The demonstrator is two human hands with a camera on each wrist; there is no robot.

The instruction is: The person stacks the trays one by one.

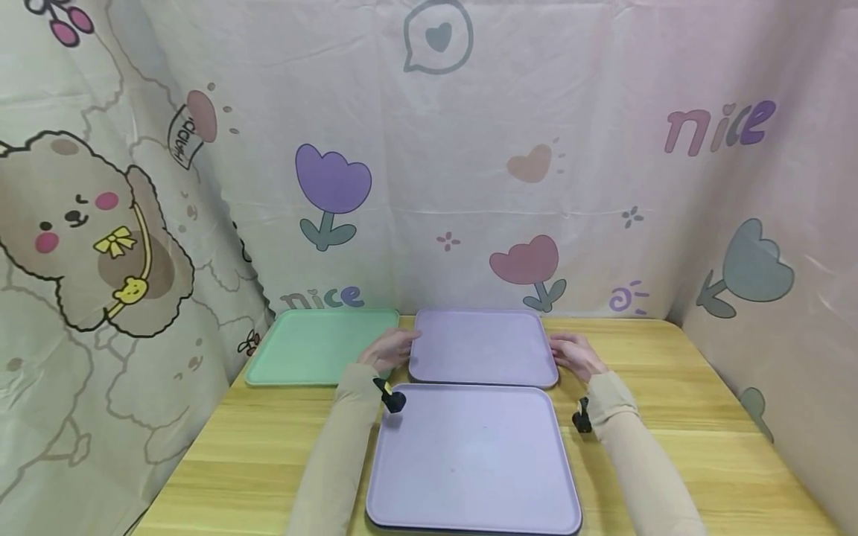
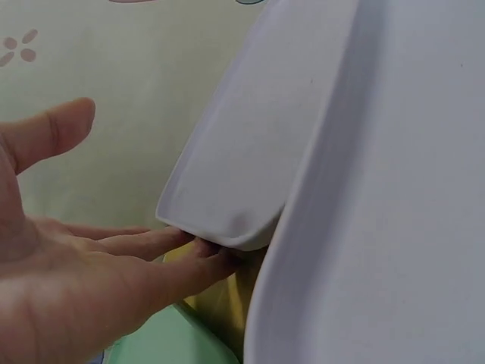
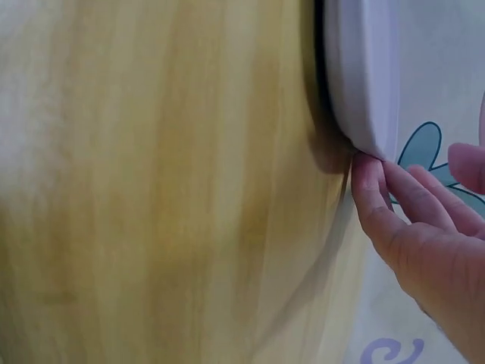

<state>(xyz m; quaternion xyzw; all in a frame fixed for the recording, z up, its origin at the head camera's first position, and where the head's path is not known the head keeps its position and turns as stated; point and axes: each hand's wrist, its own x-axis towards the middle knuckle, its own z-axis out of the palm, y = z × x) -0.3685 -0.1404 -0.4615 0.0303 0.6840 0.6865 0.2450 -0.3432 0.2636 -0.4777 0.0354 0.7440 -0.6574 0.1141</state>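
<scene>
Far purple tray (image 1: 482,346) R of green tray (image 1: 318,346); L hand (image 1: 389,350) fingers straight, thumb clear, touching L edge; R hand (image 1: 578,355) fingers relaxed, thumb clear, touching R edge; 2nd purple tray (image 1: 472,458) near

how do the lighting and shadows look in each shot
Head view: mostly even light on the table; left wrist: dimmer, shade where the left hand meets the back purple tray; right wrist: pale sheen at left, soft shadow beside that tray.
</scene>
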